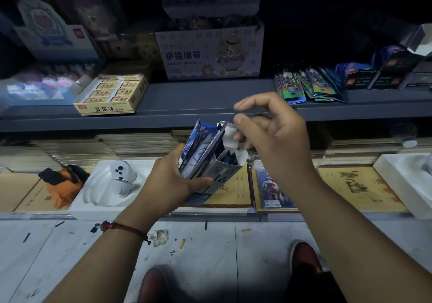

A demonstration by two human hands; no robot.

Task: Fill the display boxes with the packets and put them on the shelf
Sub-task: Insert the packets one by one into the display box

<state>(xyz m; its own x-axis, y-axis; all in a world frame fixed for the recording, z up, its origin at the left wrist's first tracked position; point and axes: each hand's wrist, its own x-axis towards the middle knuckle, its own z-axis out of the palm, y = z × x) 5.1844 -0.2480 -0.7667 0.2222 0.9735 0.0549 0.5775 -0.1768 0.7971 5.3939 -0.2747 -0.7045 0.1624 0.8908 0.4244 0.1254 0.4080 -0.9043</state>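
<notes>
Shelf (187,97) spans 9 to 3 o'clock; its upper rear lies in darkness and the goods there are unreadable. Bandage box (210,52) stands at 12 o'clock, eraser box (112,92) at 10, and dark boxes (385,69) at 2, cut off by the edge. Loose packets (308,85) lie just beside these. Display box (210,162), centre, is held off the shelf, its contents partly hidden. Left hand (168,181) grips its side from 7 o'clock. Right hand (273,134) pinches its flap (228,131) from 1 o'clock.
</notes>
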